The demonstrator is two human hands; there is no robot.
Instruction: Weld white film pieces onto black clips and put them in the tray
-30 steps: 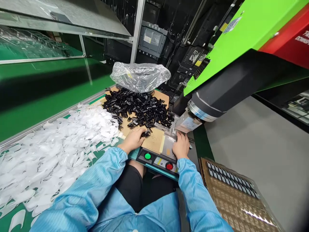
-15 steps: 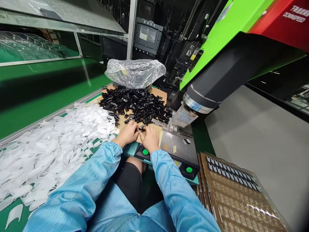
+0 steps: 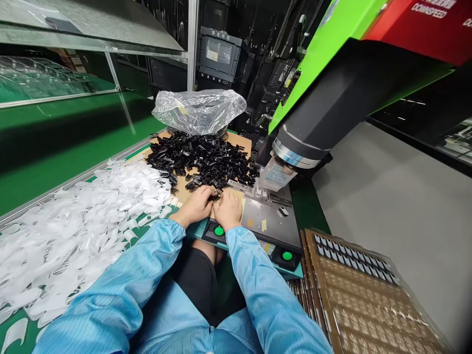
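Observation:
Between my two hands is a small black plastic part [image 3: 216,195], mostly covered by my fingers. My left hand [image 3: 198,204] is closed on its left side, fingertips pinched together. From the other side my right hand [image 3: 227,209] grips the same part, with fingers curled. Just beyond my fingers spreads a heap of similar black plastic parts [image 3: 199,155] on a sheet of brown cardboard [image 3: 182,189]. A pile of thin, curved white plastic pieces [image 3: 92,231] lies left of my left hand.
A green and red machine with a black head [image 3: 320,108] leans over a metal plate [image 3: 271,216] at right. Green buttons [image 3: 219,230] sit on the front edge. Stacked brown trays [image 3: 368,300] stand at lower right. A clear plastic bag [image 3: 201,110] lies behind the heap.
The view has shifted slightly, so the surroundings sit a little further left. My hands stay together on the black part, which is now more hidden by my fingers.

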